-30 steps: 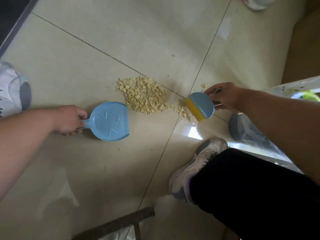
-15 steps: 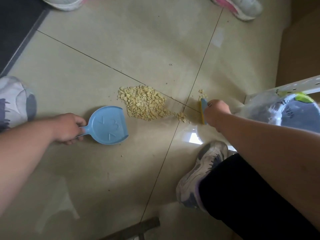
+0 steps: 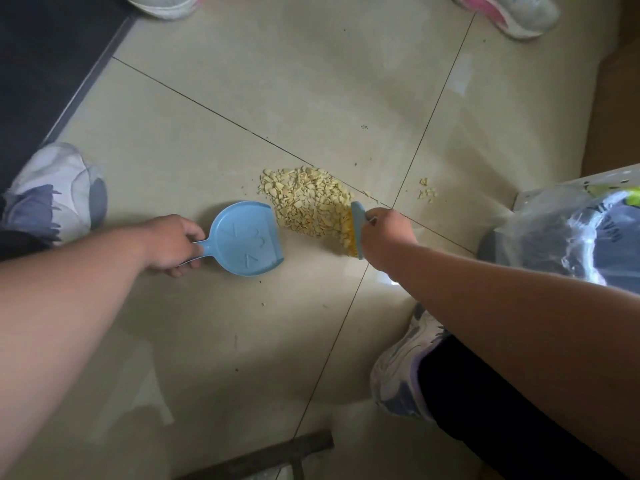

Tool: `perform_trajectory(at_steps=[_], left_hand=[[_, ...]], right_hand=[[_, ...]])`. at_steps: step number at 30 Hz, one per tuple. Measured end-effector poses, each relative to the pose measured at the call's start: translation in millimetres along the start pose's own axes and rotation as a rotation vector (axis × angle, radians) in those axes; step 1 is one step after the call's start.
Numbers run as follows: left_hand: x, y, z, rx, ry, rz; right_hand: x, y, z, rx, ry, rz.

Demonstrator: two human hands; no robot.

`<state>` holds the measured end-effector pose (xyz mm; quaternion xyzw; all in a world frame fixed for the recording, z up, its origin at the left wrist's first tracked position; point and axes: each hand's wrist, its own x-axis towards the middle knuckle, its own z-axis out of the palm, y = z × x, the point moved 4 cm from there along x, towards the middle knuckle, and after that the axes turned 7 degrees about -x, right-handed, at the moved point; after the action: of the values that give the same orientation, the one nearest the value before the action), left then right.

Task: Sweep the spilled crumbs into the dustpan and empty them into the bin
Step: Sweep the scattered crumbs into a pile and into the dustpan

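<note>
Both bare forearms reach forward from the near edge, the left hand (image 3: 171, 244) with fingers curled around a handle low at left, the right hand (image 3: 386, 237) closed in a grip at centre, knuckles up.

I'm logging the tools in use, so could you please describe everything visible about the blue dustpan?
The dustpan is small, light blue, seemingly plastic, with raised markings inside and a short handle gripped by the left hand. It lies on the tiled floor, empty, its open edge facing the crumbs, not quite touching them.
</note>
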<state>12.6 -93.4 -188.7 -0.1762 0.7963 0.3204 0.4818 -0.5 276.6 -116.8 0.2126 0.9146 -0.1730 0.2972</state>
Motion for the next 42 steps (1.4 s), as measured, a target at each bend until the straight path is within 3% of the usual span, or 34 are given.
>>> perform_trajectory(at_steps=[5, 9, 14, 20, 27, 42], left_hand=[[-2, -1, -1, -0.048, 0.005, 0.005], [-3, 3, -3, -0.097, 0.028, 0.018], [1, 0, -5, -0.177, 0.068, 0.024], [9, -7, -6, -0.169, 0.066, -0.013], [18, 2, 0, -0.175, 0.062, -0.026], [9, 8, 3, -0.191, 0.064, 0.009]], right_hand=[[-2, -1, -3, 0.033, 0.03, -0.015], [13, 16, -35, 0.062, 0.216, 0.016], [54, 58, -88, 0.073, 0.418, 0.154], [92, 105, -134, 0.024, 0.482, 0.282], [110, 116, -132, 0.018, 0.439, 0.27], [57, -3, -32, -0.08, 0.191, -0.135]])
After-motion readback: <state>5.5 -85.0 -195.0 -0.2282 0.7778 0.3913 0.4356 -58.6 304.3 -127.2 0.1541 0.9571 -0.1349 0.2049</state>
